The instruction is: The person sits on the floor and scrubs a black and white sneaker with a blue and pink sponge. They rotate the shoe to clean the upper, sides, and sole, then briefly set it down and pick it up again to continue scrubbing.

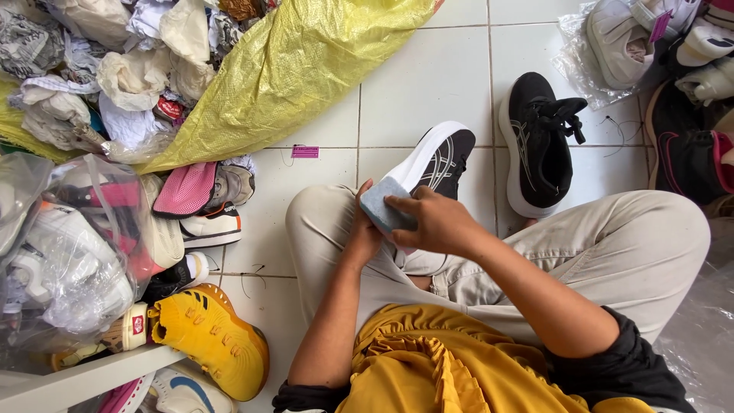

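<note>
Grey-blue foam sponge block (384, 205) sits pinched in my right hand (437, 224) against the white sole of the black mesh sneaker (436, 162) my left hand (362, 233) clamps over my lap, scrubbing seemingly midway, its mate (537, 141) waiting on the tiled floor (428, 80).

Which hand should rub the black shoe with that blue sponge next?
Probably the right hand: its fingers already press the blue sponge against the black shoe. The left hand supports the shoe from behind.
</note>
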